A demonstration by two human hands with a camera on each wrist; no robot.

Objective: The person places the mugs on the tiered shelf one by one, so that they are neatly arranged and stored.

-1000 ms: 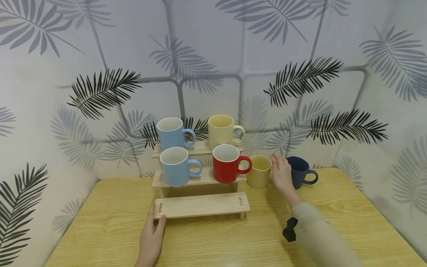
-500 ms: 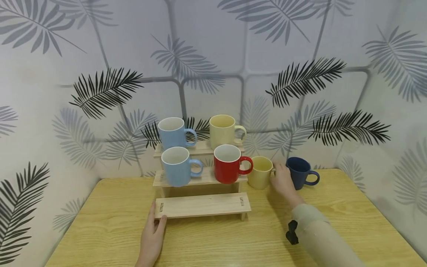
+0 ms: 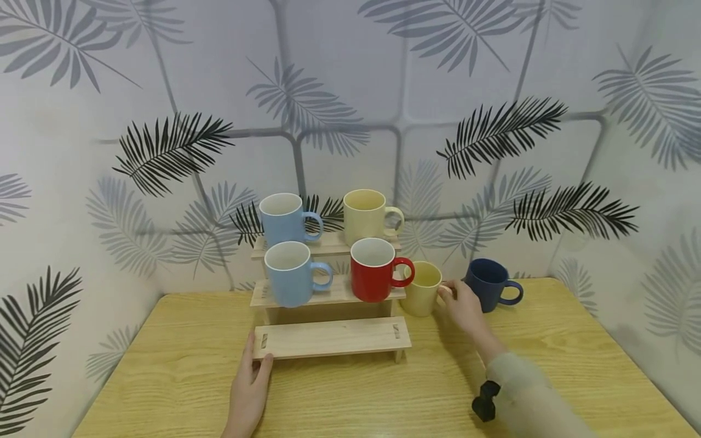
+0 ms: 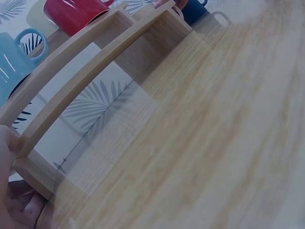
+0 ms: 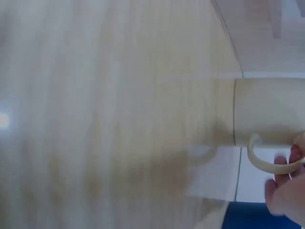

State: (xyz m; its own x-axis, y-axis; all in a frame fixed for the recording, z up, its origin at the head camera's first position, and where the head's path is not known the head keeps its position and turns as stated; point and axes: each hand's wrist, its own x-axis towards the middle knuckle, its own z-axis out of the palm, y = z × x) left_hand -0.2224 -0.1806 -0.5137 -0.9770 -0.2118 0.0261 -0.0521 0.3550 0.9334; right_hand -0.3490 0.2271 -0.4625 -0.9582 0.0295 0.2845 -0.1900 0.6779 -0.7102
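Observation:
At the right end of a stepped wooden rack (image 3: 334, 338), my right hand (image 3: 464, 307) pinches the handle of a yellow mug (image 3: 420, 295). The right wrist view shows my fingers through and around that mug's curved handle (image 5: 264, 164). My left hand (image 3: 249, 389) grips the left end of the rack's lowest shelf, thumb at its front edge. In the left wrist view, curled fingers (image 4: 29, 207) lie beside the rack's leg. Just right of my right hand stands a dark blue mug (image 3: 486, 285), its handle pointing right.
On the middle shelf are a light blue mug (image 3: 290, 277) and a red mug (image 3: 372, 274). The top shelf carries another light blue mug (image 3: 282, 220) and a pale yellow mug (image 3: 362, 220). A leaf-patterned wall (image 3: 350, 91) rises behind the wooden table (image 3: 339, 401).
My right hand has come down onto the yellow mug's handle and taken hold of it. That mug has shifted slightly toward me and left. My left hand stays on the rack.

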